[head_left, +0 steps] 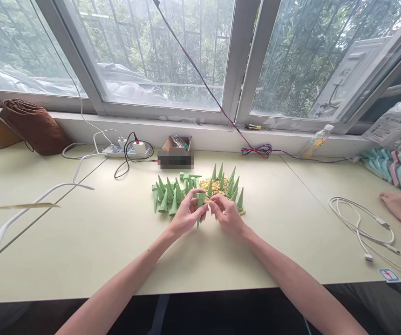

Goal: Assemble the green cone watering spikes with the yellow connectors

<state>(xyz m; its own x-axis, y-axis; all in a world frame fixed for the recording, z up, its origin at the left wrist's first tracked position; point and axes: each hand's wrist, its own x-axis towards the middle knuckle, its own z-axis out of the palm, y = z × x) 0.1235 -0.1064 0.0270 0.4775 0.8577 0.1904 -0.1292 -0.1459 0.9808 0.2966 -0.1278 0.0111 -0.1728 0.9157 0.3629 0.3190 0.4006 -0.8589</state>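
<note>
My left hand is closed around a green plastic watering spike, its capped end up and its point down. In a pinch, my right hand brings a small yellow plastic piece against the spike's capped end. My fingers partly cover where the two meet. Behind my hands lies a heap of small yellow pieces. More green spikes stand or lie on the left of the heap, and others stand on its right, points up.
The pale table runs along a window. At the back are a power strip, a small cardboard box and a bottle. A white cable lies coiled on the right, near another person's hand.
</note>
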